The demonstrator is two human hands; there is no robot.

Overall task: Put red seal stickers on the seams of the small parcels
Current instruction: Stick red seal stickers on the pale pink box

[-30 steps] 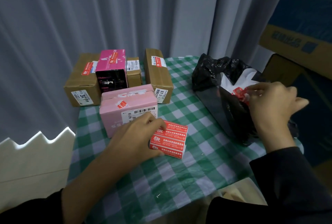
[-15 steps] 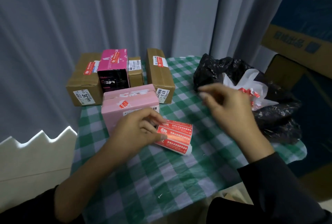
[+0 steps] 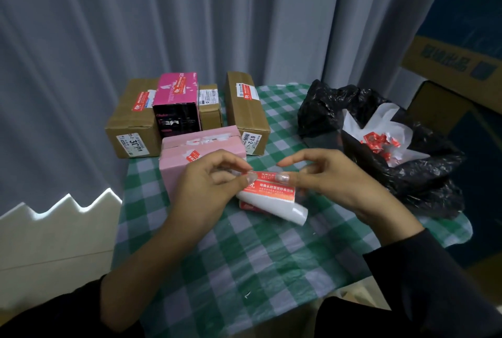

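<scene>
Both hands were up over the green-check tablecloth point(image 3: 244, 261), dark sleeves at the near edge. L hand point(image 3: 206, 185) had thumb & forefinger pinched on the left end of the red seal sticker sheet point(image 3: 269, 188); R hand point(image 3: 326, 177) pinched its right end, index finger stretched out above it. Sheet sat between the two hands, just off the cloth, white backing point(image 3: 279, 207) curling down under it w/ another red strip peeking below. Right behind L hand, touching distance, was the pink parcel point(image 3: 201, 145), one red sticker already on its front top edge, torn tape along the top seam. To the R, a black bag point(image 3: 407, 174) lay open w/ white paper & crumpled red scraps point(image 3: 380, 143) inside. Further back, a row of parcels against the grey curtain point(image 3: 190, 12): big brown box point(image 3: 133, 126), magenta box point(image 3: 176, 98), small brown box point(image 3: 209, 109), tall brown box point(image 3: 247, 109). Big brown, magenta & tall ones each showed a red sticker on top; small one, couldn't tell.
</scene>
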